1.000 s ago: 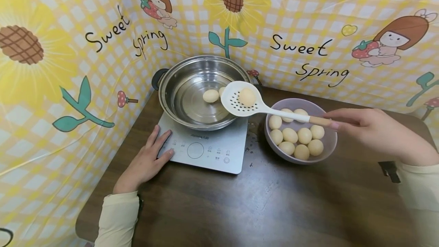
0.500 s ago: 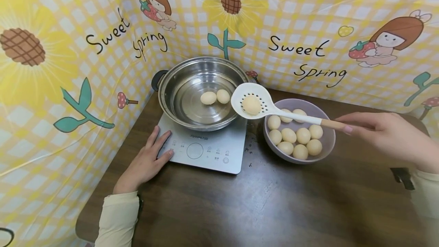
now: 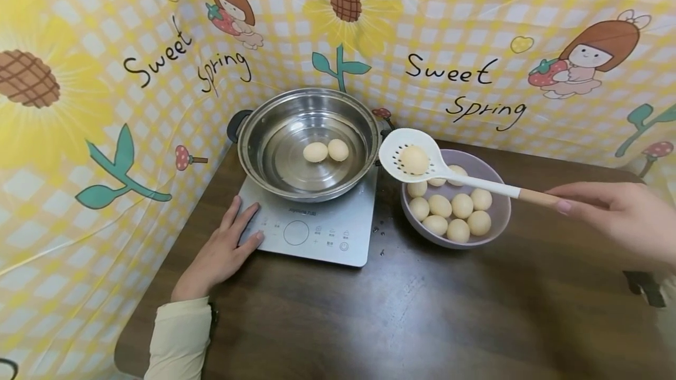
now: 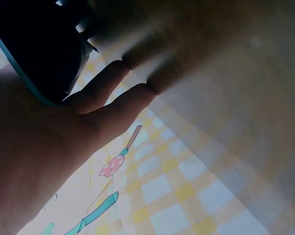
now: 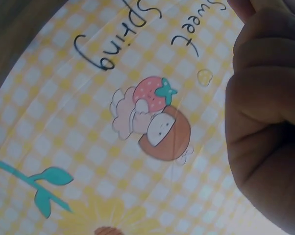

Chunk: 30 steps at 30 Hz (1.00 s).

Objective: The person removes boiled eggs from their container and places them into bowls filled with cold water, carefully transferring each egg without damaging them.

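My right hand (image 3: 615, 213) grips the wooden end of a white slotted spoon (image 3: 393, 157). An egg (image 3: 414, 159) lies in the spoon's bowl, which overlaps the far left rim of a lilac bowl (image 3: 502, 216) in the head view. Several eggs (image 3: 440, 206) fill that bowl. Two more eggs (image 3: 315, 152) lie in the steel pot (image 3: 248, 157) on the induction cooker (image 3: 338, 251). My left hand (image 3: 222, 257) rests with spread fingers at the cooker's left edge. Curled fingers (image 5: 265, 98) of the right hand show in the right wrist view; the spoon is hidden there.
A dark wooden table (image 3: 369, 321) carries everything, with water drops between cooker and lilac bowl. A yellow checked cloth (image 3: 449, 16) with sunflowers hangs behind and at the left. The pot's black handle (image 3: 239, 126) sticks out at the left.
The slotted spoon with its egg has moved right, from over the pot's right rim to the lilac bowl's left side. The right hand has shifted right too; the left hand stays on the cooker.
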Tool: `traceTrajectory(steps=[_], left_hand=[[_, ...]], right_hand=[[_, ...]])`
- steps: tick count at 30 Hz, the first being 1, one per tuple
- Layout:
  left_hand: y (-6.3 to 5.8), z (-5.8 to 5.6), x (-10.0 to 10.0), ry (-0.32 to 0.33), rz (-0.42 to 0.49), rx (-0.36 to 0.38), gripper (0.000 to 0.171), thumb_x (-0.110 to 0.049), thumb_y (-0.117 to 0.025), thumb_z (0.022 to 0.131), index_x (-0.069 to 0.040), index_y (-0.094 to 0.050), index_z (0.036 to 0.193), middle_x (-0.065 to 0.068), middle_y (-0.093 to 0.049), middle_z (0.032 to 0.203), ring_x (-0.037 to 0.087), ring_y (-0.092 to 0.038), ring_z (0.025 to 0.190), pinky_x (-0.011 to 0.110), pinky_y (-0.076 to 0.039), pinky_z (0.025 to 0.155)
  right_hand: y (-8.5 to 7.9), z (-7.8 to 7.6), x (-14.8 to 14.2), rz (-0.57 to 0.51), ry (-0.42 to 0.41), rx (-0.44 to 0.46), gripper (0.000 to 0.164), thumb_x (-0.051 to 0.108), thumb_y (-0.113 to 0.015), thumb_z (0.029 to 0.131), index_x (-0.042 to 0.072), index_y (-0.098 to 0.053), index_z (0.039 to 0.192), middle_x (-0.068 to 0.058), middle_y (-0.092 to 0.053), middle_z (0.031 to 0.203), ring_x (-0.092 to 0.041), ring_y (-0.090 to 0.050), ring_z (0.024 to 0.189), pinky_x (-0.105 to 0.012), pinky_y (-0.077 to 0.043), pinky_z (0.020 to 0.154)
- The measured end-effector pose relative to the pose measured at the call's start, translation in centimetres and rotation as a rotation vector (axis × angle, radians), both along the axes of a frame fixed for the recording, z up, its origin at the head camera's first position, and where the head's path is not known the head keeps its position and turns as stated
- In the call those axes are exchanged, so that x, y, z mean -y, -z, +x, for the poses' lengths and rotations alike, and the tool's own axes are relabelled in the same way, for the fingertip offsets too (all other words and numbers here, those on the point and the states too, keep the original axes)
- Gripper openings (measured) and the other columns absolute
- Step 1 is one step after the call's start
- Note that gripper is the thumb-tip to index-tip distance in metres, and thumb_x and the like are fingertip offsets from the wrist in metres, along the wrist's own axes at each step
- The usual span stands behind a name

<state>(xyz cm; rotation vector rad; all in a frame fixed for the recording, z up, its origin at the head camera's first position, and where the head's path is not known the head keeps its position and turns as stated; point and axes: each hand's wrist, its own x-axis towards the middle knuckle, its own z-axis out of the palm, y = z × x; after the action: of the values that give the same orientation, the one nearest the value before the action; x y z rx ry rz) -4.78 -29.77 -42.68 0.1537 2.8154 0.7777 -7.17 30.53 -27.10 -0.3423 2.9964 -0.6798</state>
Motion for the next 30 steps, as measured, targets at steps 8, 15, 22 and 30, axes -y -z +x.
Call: traceTrajectory(steps=[8, 15, 22, 30], left_hand=[[0.1, 0.1, 0.0, 0.006, 0.001, -0.008, 0.068, -0.054, -0.041, 0.097, -0.028, -0.013, 0.153, 0.000, 0.013, 0.156, 0.057, -0.018, 0.129, 0.070, -0.023, 0.092], [0.1, -0.1, 0.0, 0.001, -0.002, -0.004, 0.069, -0.055, -0.041, 0.096, -0.028, -0.014, 0.153, 0.000, 0.013, 0.156, 0.056, -0.017, 0.131, 0.069, -0.023, 0.093], [0.1, -0.1, 0.0, 0.002, -0.003, -0.006, 0.068, -0.054, -0.041, 0.096, -0.027, -0.014, 0.153, 0.000, 0.013, 0.156, 0.056, -0.017, 0.130, 0.070, -0.023, 0.093], [0.2, -0.2, 0.0, 0.004, -0.001, -0.005, 0.068, -0.054, -0.041, 0.096, -0.027, -0.015, 0.153, 0.000, 0.013, 0.156, 0.056, -0.017, 0.131, 0.069, -0.023, 0.093]], right_hand=[[1.5, 1.3, -2.5, -0.018, 0.022, -0.004, 0.028, 0.020, -0.063, 0.093, 0.005, -0.066, 0.116, -0.012, -0.068, 0.084, -0.009, -0.032, 0.048, -0.029, -0.029, 0.043], [3.2, 2.3, -4.2, -0.023, 0.066, -0.060, 0.030, 0.016, -0.065, 0.091, -0.002, -0.065, 0.115, -0.029, -0.065, 0.095, 0.001, -0.055, 0.069, -0.029, -0.044, 0.053], [5.0, 3.5, -5.2, -0.054, 0.101, -0.098, 0.034, 0.013, -0.062, 0.092, -0.007, -0.058, 0.120, -0.027, -0.065, 0.088, -0.016, -0.056, 0.057, -0.043, -0.048, 0.055], [6.7, 3.9, -5.9, -0.247, 0.082, -0.274, 0.046, -0.002, -0.067, 0.085, 0.031, -0.063, 0.117, 0.041, -0.048, 0.092, 0.005, -0.045, 0.048, -0.016, -0.034, 0.040]])
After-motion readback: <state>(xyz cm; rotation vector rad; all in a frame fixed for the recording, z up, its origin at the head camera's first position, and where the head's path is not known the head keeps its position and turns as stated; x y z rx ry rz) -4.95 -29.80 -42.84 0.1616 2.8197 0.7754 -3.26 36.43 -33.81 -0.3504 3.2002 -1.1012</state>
